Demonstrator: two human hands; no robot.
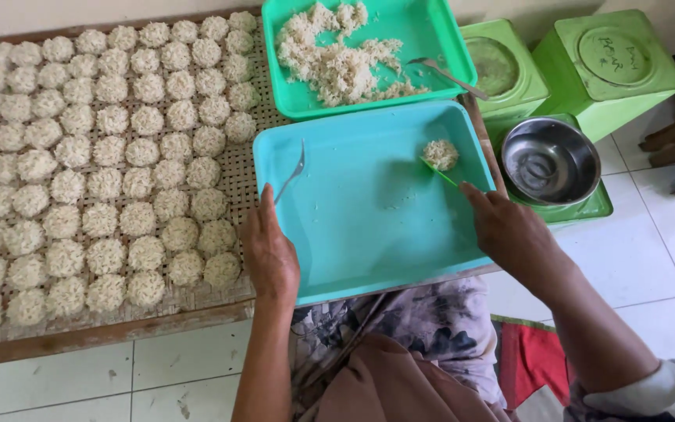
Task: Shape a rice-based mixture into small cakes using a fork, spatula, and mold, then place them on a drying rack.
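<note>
At the centre of the view, a turquoise tray [369, 227] rests on the person's lap. Left hand [269, 250] sits at the tray's 9 o'clock rim, fingers closed narrowly around the handle of a metal fork [294, 173] whose tines point toward 12 o'clock. Right hand [509, 227] lies at the 3 o'clock rim, fingers pinched on a thin green stick [441, 173]; its tip touches a small noodle cluster [441, 154] in the tray's 1 o'clock corner.

Assessment: the cluster appears light, loose and crumbly, likely damp; it would break under a squeeze. Best taken from beneath, or cradled at its sides with both utensils.

Surroundings: a green tray [431, 31] at 12 o'clock holds a loose noodle heap [337, 59] and a spoon [447, 74]. At 9 to 10 o'clock, a woven mat [248, 168] carries rows of formed clusters [103, 156]. A steel bowl [550, 160] and green tins [611, 66] stand at 2 o'clock.
</note>
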